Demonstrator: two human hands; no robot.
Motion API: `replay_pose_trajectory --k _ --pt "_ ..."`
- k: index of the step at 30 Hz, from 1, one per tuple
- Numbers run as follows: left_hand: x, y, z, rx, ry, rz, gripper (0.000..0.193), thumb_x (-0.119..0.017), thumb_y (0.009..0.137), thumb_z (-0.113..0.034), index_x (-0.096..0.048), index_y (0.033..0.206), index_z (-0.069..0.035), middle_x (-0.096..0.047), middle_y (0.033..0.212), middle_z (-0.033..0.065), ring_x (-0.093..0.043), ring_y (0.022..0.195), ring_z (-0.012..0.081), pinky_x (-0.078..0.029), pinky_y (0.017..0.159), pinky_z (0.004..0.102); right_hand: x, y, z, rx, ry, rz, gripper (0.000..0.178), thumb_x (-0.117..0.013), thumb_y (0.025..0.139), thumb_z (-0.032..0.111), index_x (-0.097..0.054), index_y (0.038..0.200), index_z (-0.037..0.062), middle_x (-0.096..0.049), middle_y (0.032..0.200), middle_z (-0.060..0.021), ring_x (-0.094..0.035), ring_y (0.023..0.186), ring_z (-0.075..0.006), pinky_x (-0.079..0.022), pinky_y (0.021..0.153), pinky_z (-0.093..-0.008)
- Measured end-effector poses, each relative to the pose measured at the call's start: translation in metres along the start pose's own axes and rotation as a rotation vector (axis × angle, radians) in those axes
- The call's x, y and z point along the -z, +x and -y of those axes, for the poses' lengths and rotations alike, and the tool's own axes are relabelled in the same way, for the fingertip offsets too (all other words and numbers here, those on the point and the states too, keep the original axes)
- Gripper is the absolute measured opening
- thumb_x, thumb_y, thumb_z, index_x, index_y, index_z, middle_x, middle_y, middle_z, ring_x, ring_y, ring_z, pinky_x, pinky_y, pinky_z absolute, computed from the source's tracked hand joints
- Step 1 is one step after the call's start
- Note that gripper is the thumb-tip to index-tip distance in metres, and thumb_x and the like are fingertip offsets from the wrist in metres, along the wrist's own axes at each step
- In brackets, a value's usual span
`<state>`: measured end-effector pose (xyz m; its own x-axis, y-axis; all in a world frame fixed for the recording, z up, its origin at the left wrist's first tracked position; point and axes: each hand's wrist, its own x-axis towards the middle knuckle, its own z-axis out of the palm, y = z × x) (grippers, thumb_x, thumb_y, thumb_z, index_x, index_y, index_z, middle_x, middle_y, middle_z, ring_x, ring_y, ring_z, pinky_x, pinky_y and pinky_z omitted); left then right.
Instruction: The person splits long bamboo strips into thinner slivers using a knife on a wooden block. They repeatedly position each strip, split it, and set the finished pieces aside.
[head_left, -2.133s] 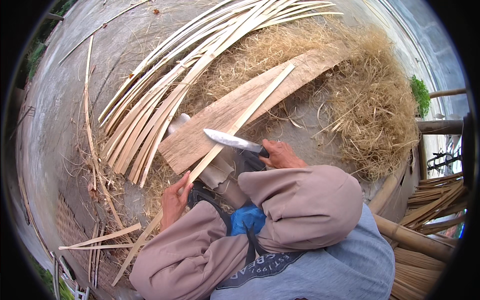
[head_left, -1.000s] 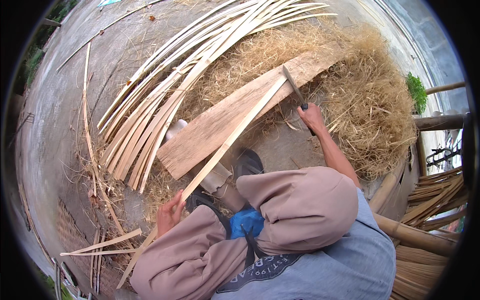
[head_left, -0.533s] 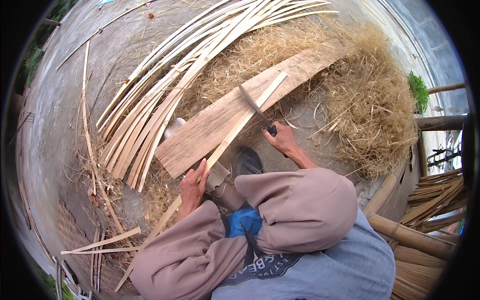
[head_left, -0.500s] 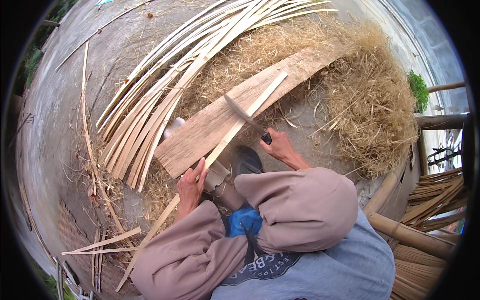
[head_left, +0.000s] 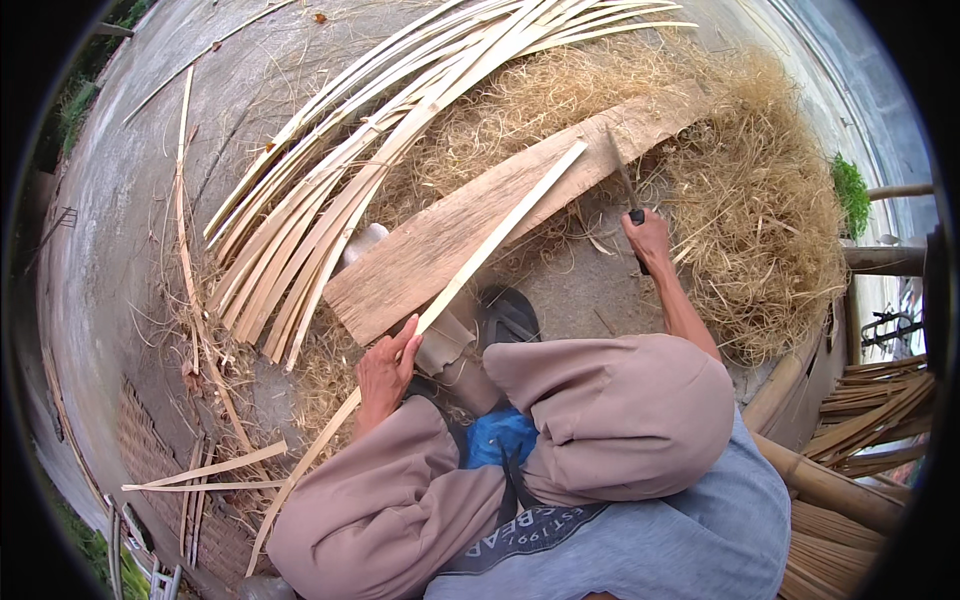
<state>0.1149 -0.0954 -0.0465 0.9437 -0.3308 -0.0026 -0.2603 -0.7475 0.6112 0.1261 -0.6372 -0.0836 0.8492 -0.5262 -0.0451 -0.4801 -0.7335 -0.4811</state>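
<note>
Shavings (head_left: 770,230) lie in a big heap and many thin strips (head_left: 330,200) are already cut. One long strip (head_left: 480,265) rests on the plank (head_left: 420,265), left hand (head_left: 385,370) fingers closed on it. Right hand (head_left: 648,238) grips the knife (head_left: 622,180), now swung farther out than half a second ago.

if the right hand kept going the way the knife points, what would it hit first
Probably the long brown wooden plank. The right hand holds a dark-handled knife whose blade points up and away, its tip over the plank's far end. Beyond lies the heap of dry straw-coloured shavings. Depth is unclear.
</note>
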Motion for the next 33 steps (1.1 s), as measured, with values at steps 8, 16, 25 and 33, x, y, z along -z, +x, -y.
replay_pose_trajectory --k 8,16,25,33 --pt "-0.001 0.001 0.001 -0.004 0.023 -0.021 0.037 -0.07 0.099 -0.037 -0.07 0.136 -0.034 -0.056 0.069 0.0116 -0.061 0.064 0.0327 -0.046 0.061 0.0479 -0.051 -0.121 0.124 0.356 0.062 0.387 0.034 -0.075 0.085 0.034 -0.061 0.084 0.0025 -0.068 0.071 -0.0219 -0.069 0.071 -0.042 -0.055 0.068 -0.0501" --pt "0.005 -0.004 -0.006 0.054 -0.028 -0.02 0.036 -0.072 0.097 -0.035 -0.072 0.133 -0.031 -0.062 0.072 0.0132 -0.063 0.066 0.0346 -0.047 0.063 0.0482 0.011 0.006 0.039 -0.072 -0.009 0.106 0.036 -0.073 0.085 0.033 -0.066 0.076 -0.0019 -0.069 0.07 -0.0231 -0.07 0.068 -0.0399 -0.054 0.065 -0.0478" --pt "0.012 -0.012 -0.013 0.216 -0.027 0.198 0.039 -0.07 0.098 -0.039 -0.061 0.084 -0.003 -0.063 0.073 0.0272 -0.063 0.073 0.0492 -0.046 0.064 0.0535 -0.042 -0.12 0.134 0.412 -0.043 0.477 0.038 -0.075 0.086 0.037 -0.064 0.093 0.0013 -0.07 0.077 -0.0237 -0.07 0.075 -0.0457 -0.056 0.07 -0.0528" --pt "0.012 -0.001 -0.02 0.199 -0.031 0.178 0.039 -0.065 0.101 -0.038 -0.058 0.085 -0.003 -0.064 0.076 0.0284 -0.061 0.08 0.0529 -0.045 0.069 0.0589 -0.038 -0.101 0.13 0.314 -0.125 0.442 0.038 -0.079 0.084 0.037 -0.064 0.097 0.0048 -0.073 0.083 -0.0228 -0.072 0.083 -0.0445 -0.057 0.075 -0.0541"
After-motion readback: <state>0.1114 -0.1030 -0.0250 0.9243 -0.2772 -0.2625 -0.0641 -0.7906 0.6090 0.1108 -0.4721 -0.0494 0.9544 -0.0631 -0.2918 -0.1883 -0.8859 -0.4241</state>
